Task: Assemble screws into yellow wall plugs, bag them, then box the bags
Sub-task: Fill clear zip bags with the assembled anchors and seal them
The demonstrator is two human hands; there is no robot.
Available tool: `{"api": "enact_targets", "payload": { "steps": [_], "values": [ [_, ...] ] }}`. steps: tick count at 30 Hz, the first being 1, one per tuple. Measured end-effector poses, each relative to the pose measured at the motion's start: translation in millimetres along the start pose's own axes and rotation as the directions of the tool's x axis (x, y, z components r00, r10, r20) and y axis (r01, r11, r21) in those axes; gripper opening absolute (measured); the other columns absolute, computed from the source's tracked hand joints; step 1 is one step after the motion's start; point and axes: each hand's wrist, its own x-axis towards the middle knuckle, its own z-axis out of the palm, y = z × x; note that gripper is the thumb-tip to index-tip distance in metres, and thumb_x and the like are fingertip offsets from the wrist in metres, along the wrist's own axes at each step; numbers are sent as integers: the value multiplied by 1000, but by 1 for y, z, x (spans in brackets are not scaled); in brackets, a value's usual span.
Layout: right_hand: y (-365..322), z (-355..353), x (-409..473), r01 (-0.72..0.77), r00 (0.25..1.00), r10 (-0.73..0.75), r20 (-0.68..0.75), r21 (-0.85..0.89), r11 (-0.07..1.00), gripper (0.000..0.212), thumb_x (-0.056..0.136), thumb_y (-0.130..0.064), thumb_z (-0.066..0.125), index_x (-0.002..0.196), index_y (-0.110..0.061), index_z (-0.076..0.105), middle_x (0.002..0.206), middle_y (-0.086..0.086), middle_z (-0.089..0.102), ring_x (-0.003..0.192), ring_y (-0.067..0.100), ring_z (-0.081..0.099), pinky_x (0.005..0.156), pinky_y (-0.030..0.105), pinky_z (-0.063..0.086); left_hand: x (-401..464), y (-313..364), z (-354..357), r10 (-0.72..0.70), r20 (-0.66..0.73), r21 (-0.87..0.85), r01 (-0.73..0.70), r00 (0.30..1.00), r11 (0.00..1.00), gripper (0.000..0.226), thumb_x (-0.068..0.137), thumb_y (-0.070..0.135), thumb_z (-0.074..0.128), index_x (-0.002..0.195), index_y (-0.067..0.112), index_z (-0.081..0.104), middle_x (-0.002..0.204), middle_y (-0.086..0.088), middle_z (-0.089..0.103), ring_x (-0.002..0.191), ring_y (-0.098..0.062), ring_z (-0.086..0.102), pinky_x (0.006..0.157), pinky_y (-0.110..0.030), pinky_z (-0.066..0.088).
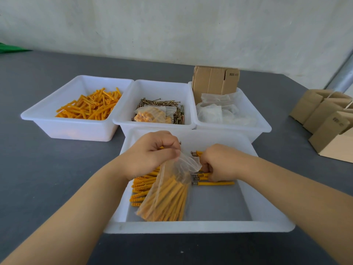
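Left fingers point(168, 150): curled, pinching bag point(168, 192) mouth.
Right fingers point(207, 169): curled under the palm, mostly hidden; grasping plugs point(215, 183), count unclear.
Bag: in near tray point(191, 227) at tabletop point(57, 169) front edge; plugs' long axis runs mouth-to-bottom, slanting near-left.

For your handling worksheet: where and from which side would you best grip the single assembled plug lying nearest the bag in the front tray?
Grip the assembled plug at mid-shaft, from above. It lies flat, crosswise and free of the others, screw head pointing at the bag, so its long yellow sides are open to a pinch.
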Motion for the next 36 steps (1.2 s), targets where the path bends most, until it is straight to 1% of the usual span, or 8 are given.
{"api": "enact_targets", "payload": {
  "steps": [6,12,17,22,27,30,33,36],
  "values": [
    [-1,1,0,-10,1000,10,11,1,1000,11,79,-10,66,78,-17,58,70,-4,52,69,18,49,55,26,36,0,-1,0,-7,-5,-1,7,1000,1000,16,84,21,58,76,10,67,80,1,58,72,-3,53,72,-13,40],
    [19,-28,-16,-49,984,88,-153,245,968,15,81,-13,73,83,-23,62,73,-12,58,68,6,55,56,14,38,1,-1,0,-17,-3,-6,17,1000,1000,17,84,21,59,76,9,67,78,6,56,71,-2,52,71,-13,39],
    [28,-60,-31,60,935,207,-289,704,708,16,82,-7,76,87,-20,69,69,-1,74,59,5,68,50,13,47,1,-3,0,-9,8,1,9,1000,1000,16,87,16,61,79,4,68,82,-2,57,73,-2,52,71,-12,40],
    [9,-69,-24,188,942,183,-280,896,402,13,81,-3,78,89,-11,71,69,3,73,63,9,69,51,19,51,1,0,1,-18,3,-4,19,1000,1000,19,83,21,59,77,5,68,81,-1,57,71,-3,52,71,-13,39],
    [-18,-49,-10,-6,1000,-20,18,869,494,14,83,-19,80,97,-19,76,62,3,63,54,10,55,47,22,42,-1,2,1,-35,-9,-24,35,999,999,18,81,22,59,78,7,69,82,-1,57,74,-4,53,73,-16,40],
    [-18,-49,-9,17,1000,0,-20,835,550,12,91,-15,69,97,-22,77,61,-3,67,48,7,52,44,19,42,-1,3,1,-31,-3,0,31,1000,1000,19,82,22,59,79,7,69,82,-3,56,73,-2,52,72,-13,39],
    [-11,-52,-9,37,998,21,-52,889,456,24,89,-1,61,95,-17,78,87,1,78,49,6,55,42,18,41,-1,2,1,-26,-4,6,27,1000,1000,20,83,22,58,79,5,68,82,-6,55,71,-2,50,70,-13,38],
    [2,-48,-11,44,991,71,-112,781,623,25,86,-1,63,89,-21,78,85,-2,78,49,4,56,45,15,41,0,2,1,-24,-2,-3,24,1000,1000,20,83,21,58,77,4,67,80,0,56,71,-1,51,70,-12,38]
  ]
}}
